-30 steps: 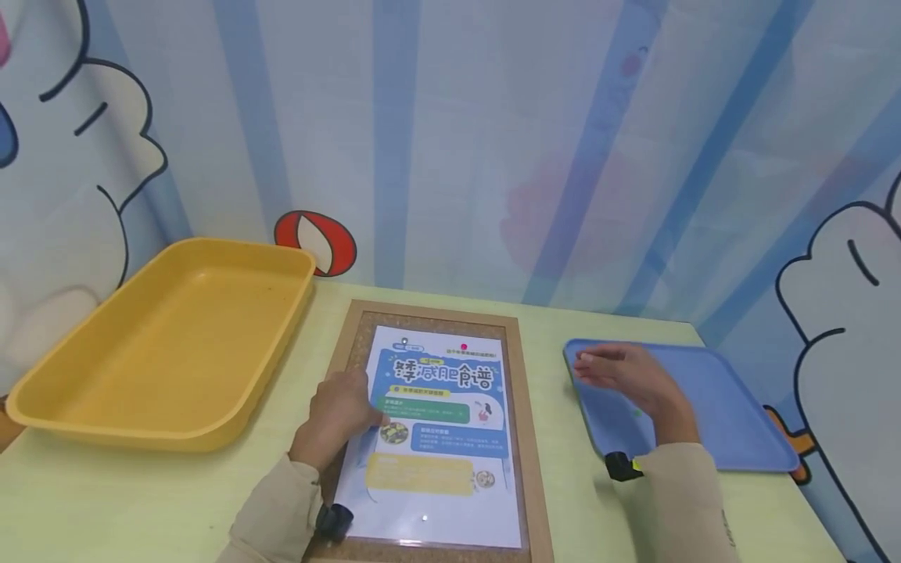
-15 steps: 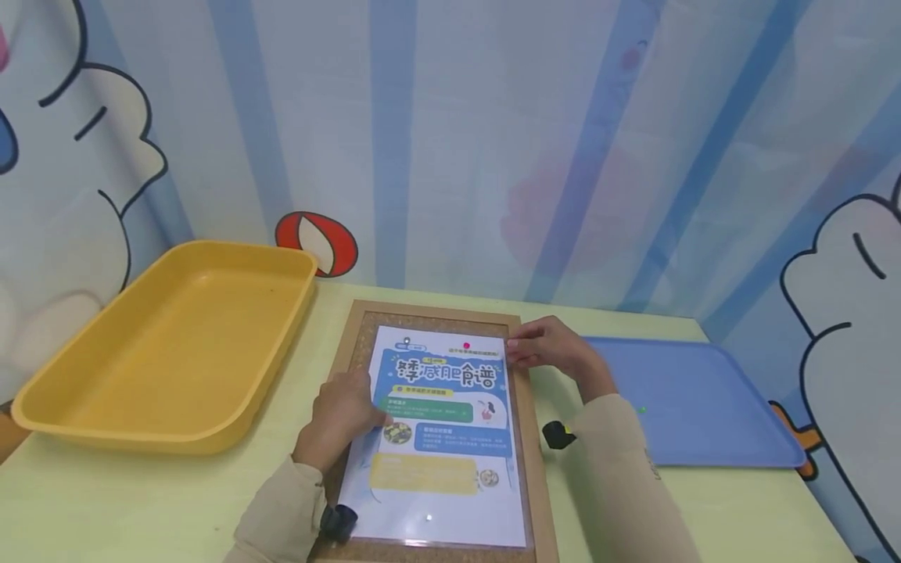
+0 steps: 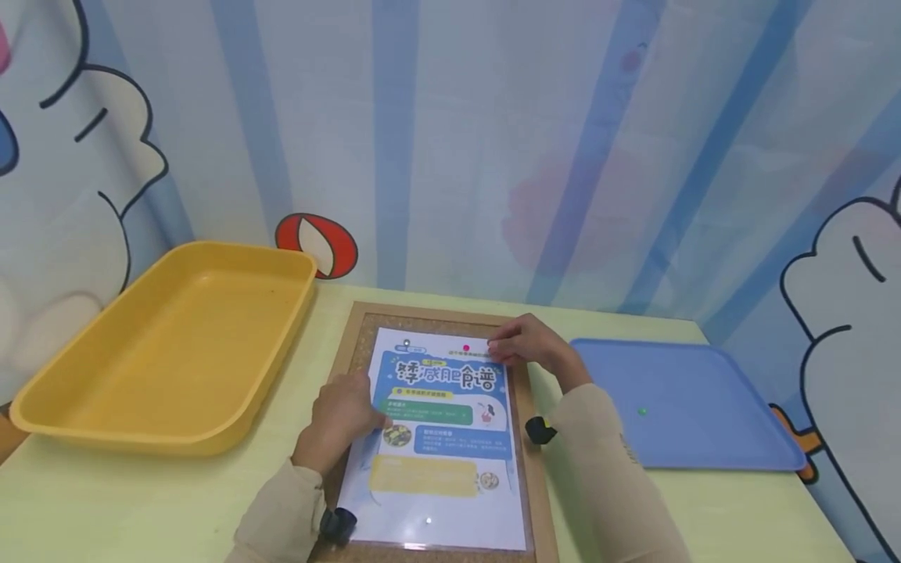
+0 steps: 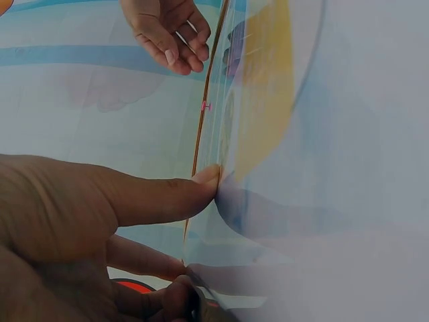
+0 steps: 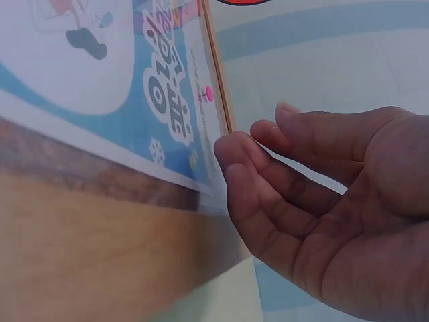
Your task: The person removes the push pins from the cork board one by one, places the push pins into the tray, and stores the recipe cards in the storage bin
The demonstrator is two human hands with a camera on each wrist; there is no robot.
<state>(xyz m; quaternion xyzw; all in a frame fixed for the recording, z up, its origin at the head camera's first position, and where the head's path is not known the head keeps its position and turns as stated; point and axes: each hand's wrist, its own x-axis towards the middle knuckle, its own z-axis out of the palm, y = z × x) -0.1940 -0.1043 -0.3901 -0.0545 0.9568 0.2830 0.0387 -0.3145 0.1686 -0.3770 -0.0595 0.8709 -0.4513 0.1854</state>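
Note:
A printed sheet point(image 3: 429, 512) with Chinese lettering lies on a wood-framed cork board point(image 3: 538, 493). My left hand point(image 3: 339, 418) rests along the board's left side, and its thumb point(image 4: 171, 200) presses on the sheet. Over the sheet's top right corner is my right hand point(image 3: 528, 344), its thumb and fingers bent close together. Whether something small sits between those fingertips is hidden in every view. A pink pushpin point(image 3: 466, 348) stands at the sheet's top edge, right of the middle. Near the top left corner is a small pale pin point(image 3: 406, 343).
To the left stands a deep yellow tray point(image 3: 204, 336). A flat blue tray point(image 3: 704, 407) lies on the right, with a small green pushpin point(image 3: 642, 411) on it. Behind the pale table point(image 3: 127, 500) hangs a striped cartoon curtain point(image 3: 464, 156).
My right hand has moved left from over the blue tray to the sheet's top right corner, uncovering the green pushpin. The left hand stays in place.

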